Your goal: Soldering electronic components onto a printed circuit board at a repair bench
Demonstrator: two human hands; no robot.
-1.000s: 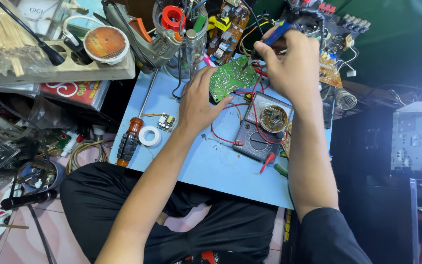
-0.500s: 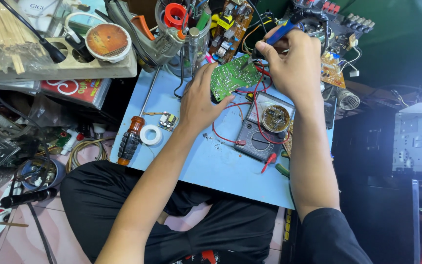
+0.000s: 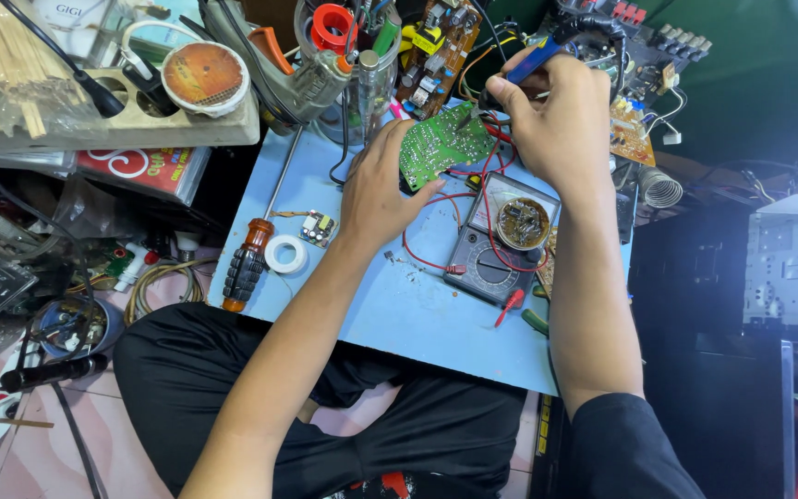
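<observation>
My left hand (image 3: 382, 189) grips the near edge of a green circuit board (image 3: 442, 144) and holds it tilted over the light blue table (image 3: 399, 305). My right hand (image 3: 561, 120) is closed around a blue-handled soldering iron (image 3: 536, 57), whose tip touches the board's upper right corner. Just right of the board lies a dark multimeter (image 3: 501, 242) with red leads (image 3: 422, 263) and a small round part (image 3: 522, 223) resting on its face.
A screwdriver with an orange and black handle (image 3: 246, 261), a white tape roll (image 3: 285, 254) and a small circuit module (image 3: 316, 226) lie on the table's left side. Tool cup (image 3: 348, 46), more boards (image 3: 436, 42) and a power strip (image 3: 103, 120) crowd the back. A grey metal chassis (image 3: 791, 268) stands right.
Both hands have stayed on the green board and the iron. My right hand has shifted slightly, keeping the tip at the board's corner.
</observation>
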